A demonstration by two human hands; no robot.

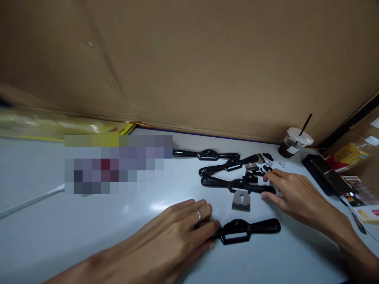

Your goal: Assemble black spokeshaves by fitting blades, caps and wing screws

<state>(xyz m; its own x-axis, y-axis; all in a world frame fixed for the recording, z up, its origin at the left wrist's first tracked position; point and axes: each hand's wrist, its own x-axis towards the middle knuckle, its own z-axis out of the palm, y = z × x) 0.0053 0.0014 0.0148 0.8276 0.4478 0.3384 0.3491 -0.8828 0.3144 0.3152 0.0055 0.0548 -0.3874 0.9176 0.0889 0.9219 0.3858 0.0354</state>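
My left hand (189, 232), with a ring on one finger, is closed around the left handle of a black spokeshave body (237, 230) low over the table. Its middle slot holds no blade. My right hand (287, 189) reaches in from the right, thumb and fingers apart. The thumb is by the handle end of another spokeshave body (238, 184), and the fingertips are at the small black cap pieces (251, 177). Whether they touch is unclear. A slotted steel blade (241, 202) lies between the hands. Two more spokeshave bodies, one at an angle (232, 165) and one behind it (207, 154), lie farther back.
Small silver screws (282, 164) lie near the right hand. A lidded cup with a straw (294, 142) stands at the back right, beside a dark phone-like object (327, 173). A yellow plastic package (59, 122) lies along the cardboard wall (189, 71). A pixelated patch covers part of the left.
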